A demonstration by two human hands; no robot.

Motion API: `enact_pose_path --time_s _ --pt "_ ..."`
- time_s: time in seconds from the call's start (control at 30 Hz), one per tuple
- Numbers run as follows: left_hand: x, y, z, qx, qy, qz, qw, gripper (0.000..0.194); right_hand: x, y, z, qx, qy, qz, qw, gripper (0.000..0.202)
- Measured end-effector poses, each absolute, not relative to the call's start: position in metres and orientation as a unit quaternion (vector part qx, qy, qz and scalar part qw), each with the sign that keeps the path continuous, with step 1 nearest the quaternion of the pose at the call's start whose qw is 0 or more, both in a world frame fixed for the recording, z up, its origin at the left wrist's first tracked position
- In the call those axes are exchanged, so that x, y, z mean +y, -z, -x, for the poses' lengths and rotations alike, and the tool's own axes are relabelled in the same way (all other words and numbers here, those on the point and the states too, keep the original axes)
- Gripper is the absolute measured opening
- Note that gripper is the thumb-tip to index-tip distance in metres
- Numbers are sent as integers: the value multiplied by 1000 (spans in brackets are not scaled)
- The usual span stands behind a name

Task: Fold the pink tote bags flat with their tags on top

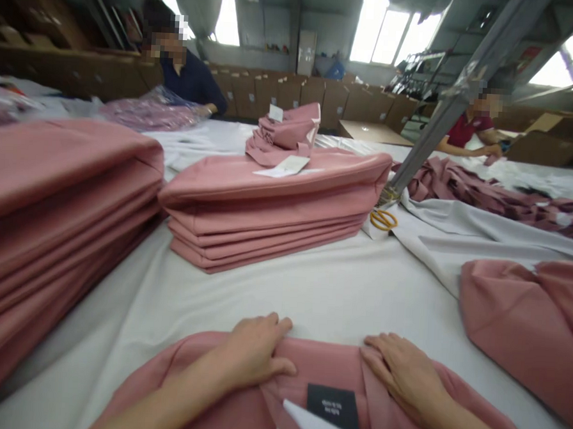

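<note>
At six o'clock on the counter (330, 300), the pink piece (320, 354) lies beneath both hands, probably to keep it flat. The left hand (255, 354) has its thumb and fingers apart; the right hand (410, 371), fingers nearly together, covers a strap (375, 401). The folded stack (276, 220) sits at twelve, likely to save room.

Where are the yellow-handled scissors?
The yellow-handled scissors lie on the white cloth in the head view, right of the middle, beside the slanted grey metal post's foot.
</note>
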State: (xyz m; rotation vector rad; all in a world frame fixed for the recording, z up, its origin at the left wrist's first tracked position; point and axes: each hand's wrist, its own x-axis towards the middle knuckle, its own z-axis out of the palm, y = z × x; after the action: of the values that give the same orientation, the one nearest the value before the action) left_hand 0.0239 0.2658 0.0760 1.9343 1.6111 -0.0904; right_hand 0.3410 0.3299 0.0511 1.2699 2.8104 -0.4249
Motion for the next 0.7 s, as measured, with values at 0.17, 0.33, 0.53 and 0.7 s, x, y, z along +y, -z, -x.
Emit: enact_pose_path --time_s 0.17,0.33,0.53,0.7 --pt "246 -54 -27 624 -16 -742 247 39 345 -2 -346 946 -11 -283 -160 30" --pt "247 -52 -23 618 -60 -746 241 53 340 -23 -341 909 -63 -277 -306 24" --pt "231 -77 -22 595 -177 -758 203 35 281 -89 -341 944 34 -231 -234 39" --pt "199 -104 -41 516 -255 -804 150 31 242 -103 -321 967 107 -199 -122 29"
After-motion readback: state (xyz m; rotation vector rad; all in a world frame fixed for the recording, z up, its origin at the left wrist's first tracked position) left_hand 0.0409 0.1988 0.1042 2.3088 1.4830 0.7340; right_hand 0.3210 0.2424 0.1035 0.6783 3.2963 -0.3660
